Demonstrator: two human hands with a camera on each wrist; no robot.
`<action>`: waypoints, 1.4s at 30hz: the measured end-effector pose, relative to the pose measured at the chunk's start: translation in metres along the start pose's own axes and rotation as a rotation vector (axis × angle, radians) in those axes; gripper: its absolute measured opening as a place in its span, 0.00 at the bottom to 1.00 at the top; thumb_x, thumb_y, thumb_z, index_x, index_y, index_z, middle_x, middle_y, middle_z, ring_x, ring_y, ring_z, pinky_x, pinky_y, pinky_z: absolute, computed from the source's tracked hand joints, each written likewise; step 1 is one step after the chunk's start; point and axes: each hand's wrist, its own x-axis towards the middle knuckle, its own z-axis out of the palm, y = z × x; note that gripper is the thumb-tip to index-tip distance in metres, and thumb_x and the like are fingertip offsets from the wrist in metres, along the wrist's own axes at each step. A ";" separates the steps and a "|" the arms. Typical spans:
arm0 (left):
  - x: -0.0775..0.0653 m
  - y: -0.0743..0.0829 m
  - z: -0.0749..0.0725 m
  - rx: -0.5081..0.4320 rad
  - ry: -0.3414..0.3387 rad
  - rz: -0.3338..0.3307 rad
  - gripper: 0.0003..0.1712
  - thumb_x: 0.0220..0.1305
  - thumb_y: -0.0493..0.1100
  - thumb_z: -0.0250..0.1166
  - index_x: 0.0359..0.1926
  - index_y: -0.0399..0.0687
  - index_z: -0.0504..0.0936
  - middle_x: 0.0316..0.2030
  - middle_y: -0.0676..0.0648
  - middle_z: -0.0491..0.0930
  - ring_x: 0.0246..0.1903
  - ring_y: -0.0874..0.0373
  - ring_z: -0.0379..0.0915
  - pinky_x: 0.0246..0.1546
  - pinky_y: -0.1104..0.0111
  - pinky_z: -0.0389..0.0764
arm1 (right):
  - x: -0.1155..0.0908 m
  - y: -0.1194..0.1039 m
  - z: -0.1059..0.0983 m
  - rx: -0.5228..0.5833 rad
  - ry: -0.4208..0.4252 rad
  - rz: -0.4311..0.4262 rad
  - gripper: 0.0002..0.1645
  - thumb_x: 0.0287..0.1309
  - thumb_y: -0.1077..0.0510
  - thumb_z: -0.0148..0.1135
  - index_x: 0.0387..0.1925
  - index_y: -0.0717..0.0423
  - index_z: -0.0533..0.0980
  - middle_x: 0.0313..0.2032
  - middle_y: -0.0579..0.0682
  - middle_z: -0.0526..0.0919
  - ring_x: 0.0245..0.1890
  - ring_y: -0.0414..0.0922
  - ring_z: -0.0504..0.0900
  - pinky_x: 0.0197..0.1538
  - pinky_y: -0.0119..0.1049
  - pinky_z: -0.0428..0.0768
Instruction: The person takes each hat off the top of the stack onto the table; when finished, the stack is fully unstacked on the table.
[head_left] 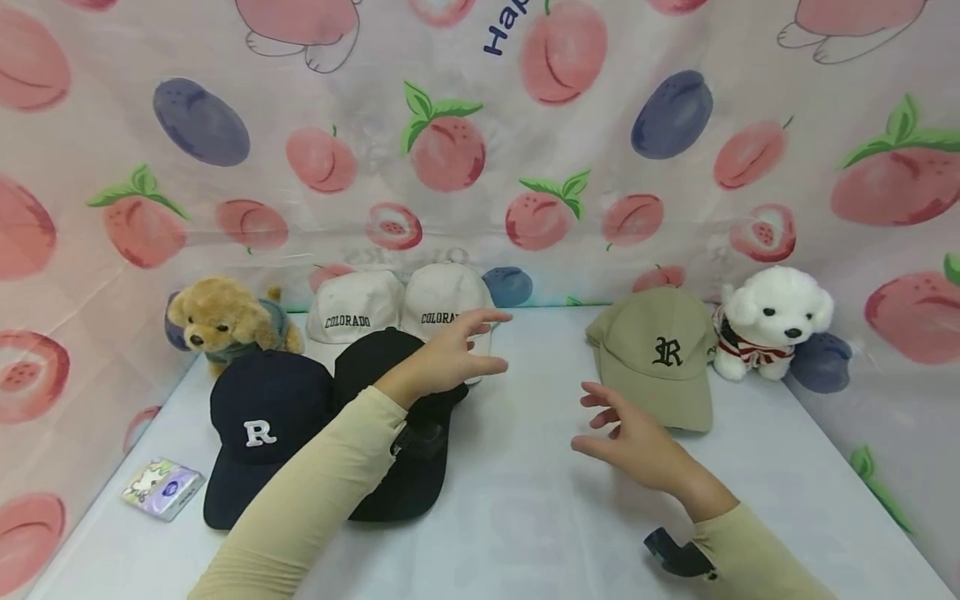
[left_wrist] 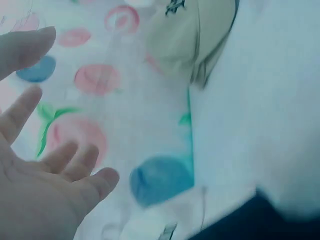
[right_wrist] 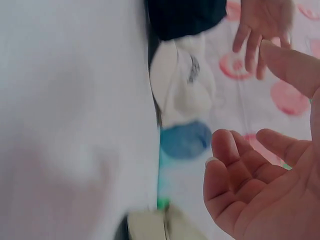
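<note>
My left hand hovers over the black cap, fingers loosely spread and holding nothing. To its left lies a navy cap with a white R. Behind them stand two white caps lettered COLORADO, one of them partly covered by my left hand in the head view. My right hand is in the air in front of the khaki cap, fingers relaxed, with nothing in its grasp. In the right wrist view the left hand shows beyond the right fingers.
A brown plush dog sits at the back left, a white plush dog at the back right. A small tissue pack lies beside the navy cap. The white table meets a fruit-print cloth behind.
</note>
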 end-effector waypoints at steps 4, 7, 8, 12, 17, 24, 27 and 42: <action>0.016 0.002 0.021 -0.030 -0.016 0.023 0.40 0.63 0.42 0.70 0.74 0.53 0.64 0.74 0.48 0.53 0.73 0.45 0.49 0.69 0.47 0.56 | -0.010 0.010 -0.026 0.002 0.059 0.006 0.47 0.61 0.52 0.71 0.72 0.64 0.59 0.61 0.61 0.72 0.51 0.54 0.75 0.48 0.36 0.77; 0.027 0.001 0.035 -0.034 -0.021 0.013 0.42 0.62 0.44 0.72 0.74 0.55 0.64 0.74 0.50 0.54 0.73 0.46 0.49 0.69 0.48 0.58 | -0.018 0.017 -0.045 -0.019 0.105 0.013 0.46 0.63 0.53 0.70 0.73 0.65 0.57 0.62 0.63 0.71 0.52 0.55 0.75 0.46 0.33 0.78; 0.029 0.000 0.040 -0.040 -0.024 0.002 0.41 0.62 0.45 0.72 0.74 0.57 0.64 0.74 0.51 0.54 0.74 0.46 0.49 0.69 0.49 0.58 | -0.019 0.020 -0.050 -0.036 0.122 0.021 0.46 0.63 0.53 0.69 0.73 0.65 0.57 0.62 0.63 0.71 0.52 0.55 0.76 0.45 0.32 0.78; 0.040 -0.006 0.055 -0.066 -0.025 -0.028 0.40 0.61 0.47 0.73 0.72 0.60 0.67 0.73 0.55 0.57 0.74 0.48 0.49 0.67 0.50 0.61 | -0.024 0.033 -0.069 -0.115 0.174 0.061 0.47 0.64 0.51 0.69 0.74 0.65 0.56 0.63 0.64 0.71 0.53 0.56 0.76 0.42 0.33 0.78; 0.052 -0.011 0.076 -0.072 0.002 -0.053 0.36 0.61 0.48 0.73 0.69 0.62 0.71 0.74 0.55 0.57 0.73 0.52 0.49 0.68 0.50 0.59 | -0.025 0.048 -0.087 -0.184 0.208 0.144 0.51 0.63 0.47 0.69 0.75 0.67 0.54 0.65 0.65 0.69 0.55 0.59 0.74 0.42 0.39 0.78; 0.071 -0.022 0.115 -0.132 0.033 -0.100 0.34 0.62 0.46 0.73 0.68 0.58 0.74 0.73 0.55 0.61 0.73 0.50 0.51 0.68 0.50 0.59 | -0.025 0.063 -0.095 -0.171 0.225 0.174 0.51 0.64 0.47 0.68 0.74 0.68 0.53 0.66 0.69 0.66 0.60 0.66 0.68 0.51 0.59 0.74; 0.077 -0.025 0.127 -0.132 0.059 -0.121 0.34 0.61 0.48 0.73 0.68 0.57 0.74 0.70 0.57 0.64 0.72 0.51 0.53 0.67 0.50 0.60 | -0.025 0.069 -0.097 -0.171 0.227 0.192 0.51 0.64 0.45 0.67 0.74 0.68 0.53 0.68 0.70 0.63 0.61 0.68 0.66 0.52 0.62 0.73; 0.097 -0.038 0.161 -0.189 0.080 -0.202 0.30 0.63 0.46 0.72 0.65 0.61 0.76 0.71 0.53 0.65 0.69 0.51 0.61 0.61 0.54 0.71 | -0.022 0.107 -0.105 -0.146 0.177 0.307 0.57 0.65 0.41 0.65 0.76 0.68 0.45 0.72 0.73 0.53 0.66 0.72 0.59 0.50 0.64 0.75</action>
